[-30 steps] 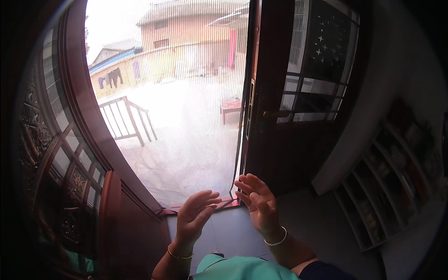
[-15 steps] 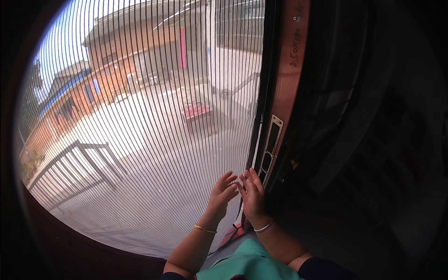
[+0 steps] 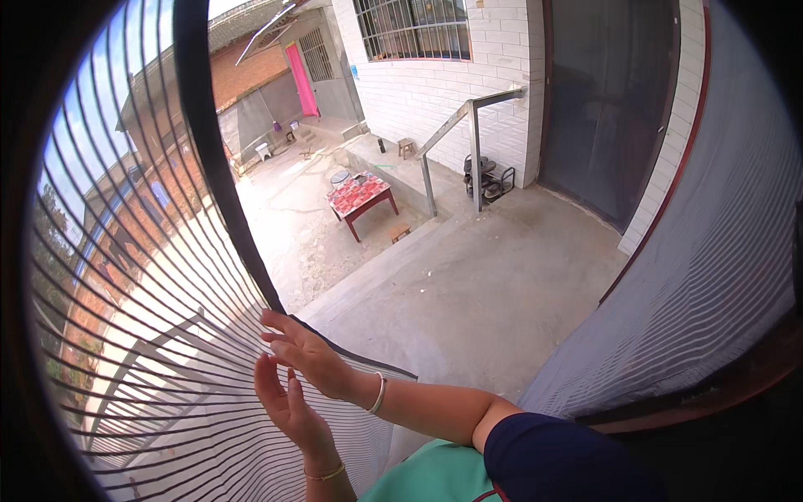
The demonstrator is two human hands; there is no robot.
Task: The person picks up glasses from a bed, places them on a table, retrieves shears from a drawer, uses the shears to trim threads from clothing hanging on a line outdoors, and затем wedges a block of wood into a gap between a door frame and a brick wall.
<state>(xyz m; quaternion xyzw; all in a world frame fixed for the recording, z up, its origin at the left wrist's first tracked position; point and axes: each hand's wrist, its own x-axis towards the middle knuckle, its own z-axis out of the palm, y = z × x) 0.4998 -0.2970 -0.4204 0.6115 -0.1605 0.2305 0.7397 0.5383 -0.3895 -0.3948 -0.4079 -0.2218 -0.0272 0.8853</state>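
The screen (image 3: 150,284), striped see-through mesh, hangs left of the red-patterned rectangular table (image 3: 360,193). Its long black strip (image 3: 215,167) runs upward, top leaning left. Below-left of the table, the left hand (image 3: 288,410) curves, thumb parted; the right hand (image 3: 311,360) loosely spreads its fingers by the strip, contact unclear.

My left hand (image 3: 293,414) and right hand (image 3: 322,364) have moved leftward with the screen's (image 3: 142,335) dark edge (image 3: 222,176); my right forearm (image 3: 435,410) now crosses my front. Right of that edge, a gap has opened, baring white wall (image 3: 427,92), railing (image 3: 475,155) and dark door (image 3: 606,109).
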